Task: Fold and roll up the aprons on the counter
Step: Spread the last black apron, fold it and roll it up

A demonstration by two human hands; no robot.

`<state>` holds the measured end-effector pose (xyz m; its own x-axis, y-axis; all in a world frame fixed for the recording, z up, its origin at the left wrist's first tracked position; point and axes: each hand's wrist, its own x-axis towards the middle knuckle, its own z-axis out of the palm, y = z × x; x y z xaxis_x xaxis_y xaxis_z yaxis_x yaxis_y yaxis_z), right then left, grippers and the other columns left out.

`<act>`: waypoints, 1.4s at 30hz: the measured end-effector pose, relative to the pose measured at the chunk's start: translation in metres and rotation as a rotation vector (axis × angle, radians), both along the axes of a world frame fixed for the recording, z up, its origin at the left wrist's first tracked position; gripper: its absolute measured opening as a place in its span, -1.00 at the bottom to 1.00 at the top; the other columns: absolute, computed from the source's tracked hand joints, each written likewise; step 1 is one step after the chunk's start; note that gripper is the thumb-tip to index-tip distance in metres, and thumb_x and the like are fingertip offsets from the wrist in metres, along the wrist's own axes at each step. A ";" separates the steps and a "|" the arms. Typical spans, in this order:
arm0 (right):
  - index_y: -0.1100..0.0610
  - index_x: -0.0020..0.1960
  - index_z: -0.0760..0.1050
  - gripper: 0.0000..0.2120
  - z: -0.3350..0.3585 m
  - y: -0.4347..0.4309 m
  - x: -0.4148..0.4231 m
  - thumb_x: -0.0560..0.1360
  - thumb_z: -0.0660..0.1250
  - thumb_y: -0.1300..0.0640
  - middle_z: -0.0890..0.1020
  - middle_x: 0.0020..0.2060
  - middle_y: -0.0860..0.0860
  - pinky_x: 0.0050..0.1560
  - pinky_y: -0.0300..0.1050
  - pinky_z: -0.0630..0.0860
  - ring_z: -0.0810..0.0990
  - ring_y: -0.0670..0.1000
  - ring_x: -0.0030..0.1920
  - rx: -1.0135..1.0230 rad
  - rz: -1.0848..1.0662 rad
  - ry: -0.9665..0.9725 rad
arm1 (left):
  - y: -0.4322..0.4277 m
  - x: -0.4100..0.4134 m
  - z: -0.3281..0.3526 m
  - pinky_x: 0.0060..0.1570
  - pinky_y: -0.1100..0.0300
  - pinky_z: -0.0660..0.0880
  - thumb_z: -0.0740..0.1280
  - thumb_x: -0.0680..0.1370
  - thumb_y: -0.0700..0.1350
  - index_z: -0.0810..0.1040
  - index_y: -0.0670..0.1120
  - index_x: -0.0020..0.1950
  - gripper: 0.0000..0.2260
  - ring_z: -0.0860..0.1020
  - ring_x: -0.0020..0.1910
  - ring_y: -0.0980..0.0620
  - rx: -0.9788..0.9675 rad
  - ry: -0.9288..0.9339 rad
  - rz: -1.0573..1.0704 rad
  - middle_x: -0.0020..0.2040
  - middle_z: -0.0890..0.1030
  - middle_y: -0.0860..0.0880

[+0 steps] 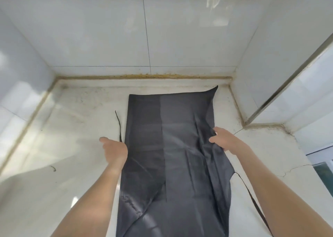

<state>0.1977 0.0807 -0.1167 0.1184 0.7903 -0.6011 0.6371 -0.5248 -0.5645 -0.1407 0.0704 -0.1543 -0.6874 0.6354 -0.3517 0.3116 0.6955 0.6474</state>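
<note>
A thin dark grey cloth apron (171, 146) lies long and flat in the middle of the white stone counter (72, 128). It runs from the near edge almost to the far wall. The left hand (115, 150) curls its fingers round the apron's left edge, next to a thin black tie string (119, 125). The right hand (228, 141) pinches the right edge. The cloth looks light, soft and floppy, and a bit shiny, so it may slide and wrinkle. It is best held at the edges and corners with both hands.
</note>
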 end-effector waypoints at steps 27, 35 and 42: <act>0.05 0.49 0.20 -0.48 -0.044 -0.045 -0.050 0.56 0.22 0.23 0.34 0.39 0.01 0.37 -0.16 0.26 0.27 0.01 0.41 0.287 0.193 0.008 | -0.034 0.110 -0.035 0.44 -0.17 -0.27 -0.14 0.64 0.22 -0.20 0.16 0.56 -0.49 -0.31 0.52 -0.10 -0.278 0.438 -1.291 0.54 -0.34 -0.10; 0.08 0.57 -0.10 -0.42 -0.070 -0.058 -0.077 0.64 0.07 0.03 -0.02 0.56 -0.01 0.49 -0.10 -0.09 -0.08 0.01 0.55 0.368 0.371 -0.334 | -0.026 0.090 -0.039 0.42 -0.20 -0.29 0.00 0.65 0.16 -0.35 0.16 0.52 -0.40 -0.39 0.49 -0.14 -0.350 0.416 -1.283 0.51 -0.40 -0.13; 0.12 0.56 -0.23 -0.42 -0.092 -0.065 -0.106 0.66 -0.10 -0.06 -0.15 0.55 0.07 0.50 0.06 -0.19 -0.21 0.08 0.54 0.309 0.400 -0.530 | -0.026 0.073 -0.038 0.44 -0.18 -0.24 0.04 0.68 -0.15 -0.32 0.20 0.52 -0.39 -0.37 0.50 -0.11 -0.265 0.356 -1.269 0.51 -0.41 -0.15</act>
